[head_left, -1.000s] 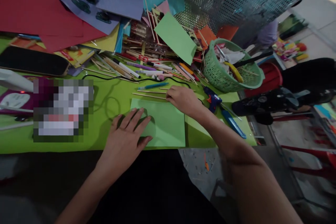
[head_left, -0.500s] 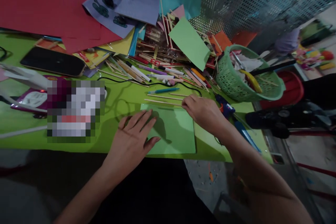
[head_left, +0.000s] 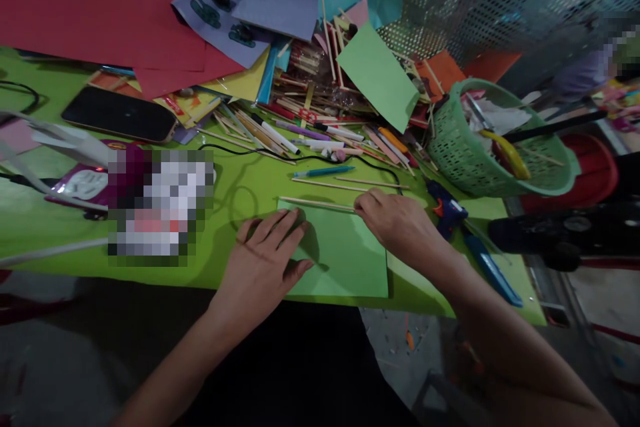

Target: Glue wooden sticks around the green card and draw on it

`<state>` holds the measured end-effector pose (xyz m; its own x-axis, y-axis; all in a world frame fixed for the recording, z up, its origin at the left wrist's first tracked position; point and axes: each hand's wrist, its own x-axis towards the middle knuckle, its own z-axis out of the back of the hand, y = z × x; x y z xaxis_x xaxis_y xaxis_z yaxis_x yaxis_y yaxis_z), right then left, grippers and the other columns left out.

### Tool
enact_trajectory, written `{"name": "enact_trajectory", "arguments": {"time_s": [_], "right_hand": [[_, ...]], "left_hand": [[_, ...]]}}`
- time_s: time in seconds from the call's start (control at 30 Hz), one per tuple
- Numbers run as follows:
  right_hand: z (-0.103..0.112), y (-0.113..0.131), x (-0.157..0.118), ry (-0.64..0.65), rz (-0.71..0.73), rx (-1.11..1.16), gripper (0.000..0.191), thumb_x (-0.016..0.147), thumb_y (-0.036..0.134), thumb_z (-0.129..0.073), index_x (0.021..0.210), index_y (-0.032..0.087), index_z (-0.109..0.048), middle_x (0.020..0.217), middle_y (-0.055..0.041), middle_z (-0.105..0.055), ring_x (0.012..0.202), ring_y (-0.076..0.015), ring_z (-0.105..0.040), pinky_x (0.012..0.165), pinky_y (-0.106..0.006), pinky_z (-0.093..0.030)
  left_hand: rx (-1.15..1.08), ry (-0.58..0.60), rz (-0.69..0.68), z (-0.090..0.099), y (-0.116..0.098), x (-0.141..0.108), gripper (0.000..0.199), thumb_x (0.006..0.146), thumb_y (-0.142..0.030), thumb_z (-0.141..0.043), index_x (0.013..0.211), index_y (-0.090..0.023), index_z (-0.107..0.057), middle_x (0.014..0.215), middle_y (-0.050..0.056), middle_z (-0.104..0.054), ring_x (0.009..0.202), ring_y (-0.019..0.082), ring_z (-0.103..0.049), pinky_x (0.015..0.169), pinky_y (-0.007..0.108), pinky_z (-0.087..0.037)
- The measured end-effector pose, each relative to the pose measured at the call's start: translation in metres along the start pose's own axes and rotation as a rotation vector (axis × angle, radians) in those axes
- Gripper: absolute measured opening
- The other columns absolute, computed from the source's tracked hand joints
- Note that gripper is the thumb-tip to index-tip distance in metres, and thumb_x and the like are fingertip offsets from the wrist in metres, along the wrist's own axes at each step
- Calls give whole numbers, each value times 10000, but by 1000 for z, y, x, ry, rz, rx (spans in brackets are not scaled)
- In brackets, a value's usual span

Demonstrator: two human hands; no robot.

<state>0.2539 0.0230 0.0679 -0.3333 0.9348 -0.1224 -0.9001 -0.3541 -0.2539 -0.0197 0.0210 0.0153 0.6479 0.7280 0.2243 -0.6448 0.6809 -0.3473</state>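
Observation:
A sheet of green paper (head_left: 345, 260) lies near the front edge of the table. My left hand (head_left: 265, 253) rests with fingers spread over the sheet's left side. In the closed fingers of my right hand (head_left: 393, 213) is the right end of a thin wooden stick (head_left: 320, 204), which lies along the sheet's far edge. Two more thin sticks, one of them a loose stick (head_left: 320, 183), lie just beyond it. A blue pen (head_left: 324, 172) is behind those.
A glue gun (head_left: 447, 207) and a blue cutter (head_left: 493, 270) lie right of my right hand. Behind stand a green basket (head_left: 460, 153) and piled sticks, markers and coloured paper. A black phone (head_left: 117, 115) is at left; a black cable (head_left: 280, 157) crosses the table.
The stick in my right hand has come nearer, from just beyond the green sheet onto its far edge. My left hand stays on the sheet. The whole view has shifted slightly.

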Motion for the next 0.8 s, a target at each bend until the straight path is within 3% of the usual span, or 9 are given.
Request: {"name": "enact_trajectory", "arguments": {"time_s": [0.57, 0.8], "right_hand": [[-5, 1, 0, -21, -7, 4, 252, 986, 81, -434, 959, 154, -674, 877, -85, -686, 631, -170, -514, 602, -367, -194], [-2, 1, 2, 8, -20, 9, 282, 1016, 96, -399, 1016, 164, -673, 935, -90, -697, 677, -177, -522, 617, -371, -204]], "left_hand": [[-4, -2, -11, 1, 2, 2, 385, 1021, -393, -597, 1369, -233, -636, 1556, 71, -573, 1360, 307, -580, 1074, 522, -428], [16, -31, -23, 0, 6, 5, 440, 1050, -388, -525, 1433, -182, -589, 1574, 107, -546, 1308, 342, -615, 1031, 544, -426]]}}
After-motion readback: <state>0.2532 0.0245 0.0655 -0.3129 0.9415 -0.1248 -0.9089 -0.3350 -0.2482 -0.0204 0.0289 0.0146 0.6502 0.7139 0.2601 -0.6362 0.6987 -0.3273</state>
